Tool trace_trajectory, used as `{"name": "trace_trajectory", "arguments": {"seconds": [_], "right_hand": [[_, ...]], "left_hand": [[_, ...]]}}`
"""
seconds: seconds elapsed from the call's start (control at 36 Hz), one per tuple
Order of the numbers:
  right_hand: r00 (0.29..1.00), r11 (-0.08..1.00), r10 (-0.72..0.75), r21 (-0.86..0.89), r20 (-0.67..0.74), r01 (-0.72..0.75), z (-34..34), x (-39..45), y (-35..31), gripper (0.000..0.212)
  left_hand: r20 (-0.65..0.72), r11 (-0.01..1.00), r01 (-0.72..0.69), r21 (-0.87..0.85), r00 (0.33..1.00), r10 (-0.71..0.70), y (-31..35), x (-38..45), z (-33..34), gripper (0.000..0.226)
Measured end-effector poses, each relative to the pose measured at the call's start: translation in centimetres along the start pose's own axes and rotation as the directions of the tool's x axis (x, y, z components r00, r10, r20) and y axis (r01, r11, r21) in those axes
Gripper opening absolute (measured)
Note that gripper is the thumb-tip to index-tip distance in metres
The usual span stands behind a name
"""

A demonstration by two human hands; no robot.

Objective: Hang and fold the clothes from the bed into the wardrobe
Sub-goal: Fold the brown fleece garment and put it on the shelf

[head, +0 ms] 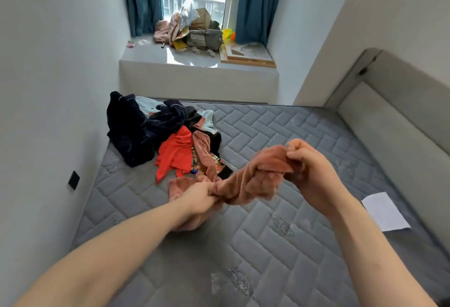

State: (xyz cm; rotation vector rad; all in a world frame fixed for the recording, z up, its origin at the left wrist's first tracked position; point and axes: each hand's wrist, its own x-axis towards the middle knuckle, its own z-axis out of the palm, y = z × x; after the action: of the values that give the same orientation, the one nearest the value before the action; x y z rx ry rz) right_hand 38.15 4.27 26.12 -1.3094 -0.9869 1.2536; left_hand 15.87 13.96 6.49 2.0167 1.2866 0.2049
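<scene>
Both hands clamp the fuzzy terracotta-pink garment [246, 182] above the grey quilted mattress [280, 245]: left hand [203, 197] low, right hand [306, 163] high, likely stretching it out to find its shape for folding.

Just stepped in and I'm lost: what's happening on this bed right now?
A person is sorting laundry. Both hands grip one pinkish-brown fleece garment above the grey mattress: the left hand holds one bunched end, the right hand the other. A pile of clothes, dark navy and red among them, waits near the wall. No wardrobe is in view.
</scene>
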Motion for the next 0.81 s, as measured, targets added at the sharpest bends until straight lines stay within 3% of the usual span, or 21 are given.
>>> {"name": "trace_trajectory", "arguments": {"seconds": [0.08, 0.14, 0.17, 0.22, 0.33, 0.42, 0.47, 0.53, 0.58, 0.64, 0.69, 0.75, 0.81], "right_hand": [[0.987, 0.964, -0.016, -0.265, -0.159, -0.027, -2.6, 1.2, 1.4, 0.036], [0.978, 0.785, 0.061, -0.595, -0.202, -0.171, -3.8, 1.3, 3.8, 0.069], [0.972, 0.696, 0.113, -0.682, -0.208, -0.227, -3.7, 0.9, 5.1, 0.083], [0.972, 0.65, 0.193, -0.725, -0.133, -0.228, -2.3, 0.0, 7.9, 0.095], [0.91, 0.707, 0.389, -0.681, 0.145, -0.194, 2.8, -2.0, 13.0, 0.097], [0.909, 0.761, 0.385, -0.612, 0.159, -0.215, 6.1, -2.4, 15.4, 0.076], [0.943, 0.761, 0.321, -0.616, 0.087, -0.202, 7.4, -2.2, 16.1, 0.051], [0.976, 0.771, 0.219, -0.611, -0.006, -0.176, 7.7, -1.7, 16.2, 0.02], [0.984, 0.834, 0.16, -0.523, -0.077, -0.177, 7.6, -1.1, 15.8, 0.003], [0.973, 0.912, 0.171, -0.349, -0.155, -0.216, 7.4, -0.5, 15.0, 0.007], [0.954, 0.958, 0.224, -0.132, -0.2, -0.253, 7.5, 0.2, 14.0, 0.008], [0.934, 0.958, 0.287, 0.046, -0.213, -0.283, 7.7, 0.7, 13.0, 0.013], [0.911, 0.932, 0.354, 0.154, -0.213, -0.327, 8.0, 0.9, 12.0, 0.023]], "left_hand": [[-0.103, 0.955, 0.071, -0.286, 0.989, -0.104, 2.4, 0.0, -1.8, 0.02], [-0.146, 0.892, 0.071, -0.447, 0.978, -0.152, 4.3, -0.2, -3.8, 0.021], [-0.148, 0.854, 0.087, -0.513, 0.971, -0.188, 5.4, -0.3, -4.7, 0.021], [-0.119, 0.754, 0.104, -0.648, 0.964, -0.236, 7.6, -0.5, -6.3, 0.017], [-0.071, 0.547, 0.058, -0.835, 0.975, -0.212, 11.1, -1.3, -7.9, 0.025], [0.035, 0.407, 0.043, -0.912, 0.999, -0.025, 12.8, -2.2, -9.0, 0.057], [0.025, 0.346, 0.037, -0.937, 0.999, -0.038, 13.2, -2.6, -9.9, 0.047], [-0.044, 0.418, -0.002, -0.909, 0.995, -0.091, 13.0, -3.4, -11.0, 0.025], [-0.035, 0.522, 0.004, -0.853, 0.997, -0.064, 11.5, -4.2, -11.1, 0.028], [-0.098, 0.695, -0.015, -0.719, 0.992, -0.08, 9.6, -5.7, -10.1, 0.026], [-0.133, 0.803, -0.056, -0.593, 0.991, -0.029, 7.2, -7.7, -8.1, 0.021], [-0.045, 0.903, -0.049, -0.427, 0.998, 0.033, 4.4, -10.1, -5.5, 0.019], [0.098, 0.976, 0.015, -0.217, 0.995, 0.007, 1.6, -12.3, -3.0, 0.023]]}}
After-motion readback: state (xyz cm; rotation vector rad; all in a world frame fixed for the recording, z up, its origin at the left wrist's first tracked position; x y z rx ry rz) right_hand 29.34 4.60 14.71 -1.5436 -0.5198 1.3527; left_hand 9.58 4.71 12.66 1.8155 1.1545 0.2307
